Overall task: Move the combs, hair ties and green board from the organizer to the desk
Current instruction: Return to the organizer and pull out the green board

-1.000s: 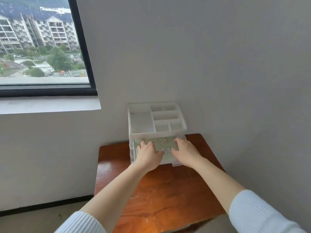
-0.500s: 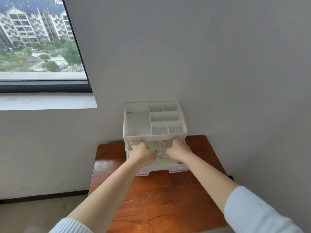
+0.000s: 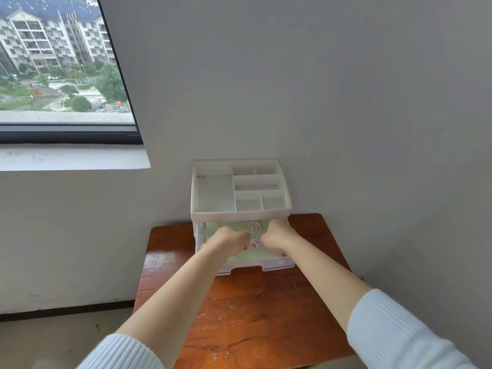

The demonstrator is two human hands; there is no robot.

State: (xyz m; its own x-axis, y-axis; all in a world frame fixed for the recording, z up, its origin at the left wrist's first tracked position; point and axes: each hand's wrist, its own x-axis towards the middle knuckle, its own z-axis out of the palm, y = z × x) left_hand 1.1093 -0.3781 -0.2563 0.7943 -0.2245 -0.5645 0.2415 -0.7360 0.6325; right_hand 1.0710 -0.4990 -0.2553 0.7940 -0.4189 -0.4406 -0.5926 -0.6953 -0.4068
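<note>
Drawer (image 3: 277, 264) now pulled further out of organizer (image 3: 241, 212); left hand (image 3: 231, 242) and right hand (image 3: 277, 235) curled onto green board (image 3: 254, 230), lift likely next

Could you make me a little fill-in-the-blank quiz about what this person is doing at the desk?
1. Both hands, the left hand and the right hand, reach into the pulled-out ____ of the white organizer.
2. The board under the hands is coloured ____.
3. The organizer stands on a ____ desk made of wood.
4. The window lies to the ____ of the organizer.

Missing words: drawer; green; brown; left
</note>
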